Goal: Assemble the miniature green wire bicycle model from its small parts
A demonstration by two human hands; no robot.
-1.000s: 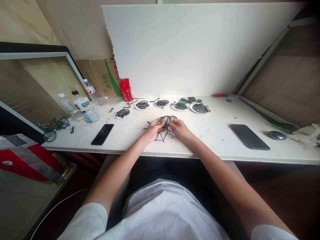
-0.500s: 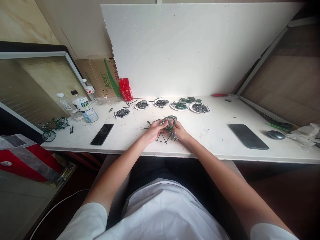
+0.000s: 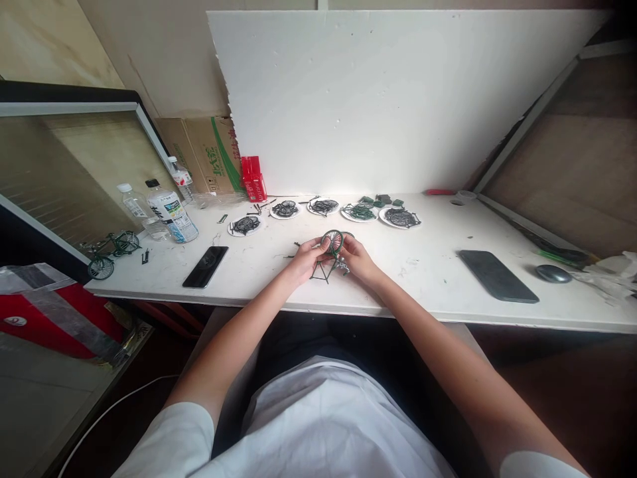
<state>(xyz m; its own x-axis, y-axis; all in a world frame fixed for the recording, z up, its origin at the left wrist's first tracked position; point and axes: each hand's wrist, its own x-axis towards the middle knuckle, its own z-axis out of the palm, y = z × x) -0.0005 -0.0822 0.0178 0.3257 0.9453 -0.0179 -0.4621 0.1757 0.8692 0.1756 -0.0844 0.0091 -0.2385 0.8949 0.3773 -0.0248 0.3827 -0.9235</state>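
Note:
Between my hands, above the front of the white table, is a green model bicycle point(image 3: 326, 267) with its thin frame hanging downward. A spoked green wheel point(image 3: 332, 241) stands up at its top. My left hand point(image 3: 307, 259) is closed, its thumb pressed at the wheel's left side. On the other side my right hand point(image 3: 359, 257) is closed on the model, near a second rim and some silvery small parts point(image 3: 343, 266). Fingertips of both hands are partly hidden behind the model. A few dark small parts point(image 3: 297, 245) lie just behind my left hand.
Several white plates point(image 3: 244, 226) with dark and green model parts line the table's back. At left are a phone point(image 3: 206, 267), plastic bottles point(image 3: 173, 216) and another green model bicycle point(image 3: 113, 251). A dark flat slab point(image 3: 497, 275) and a mouse point(image 3: 553, 273) lie at right.
The wheel has turned slightly and shifted a little left, and the second rim shows more to its right. My right fingers have moved up a little. The whole view has shifted slightly.

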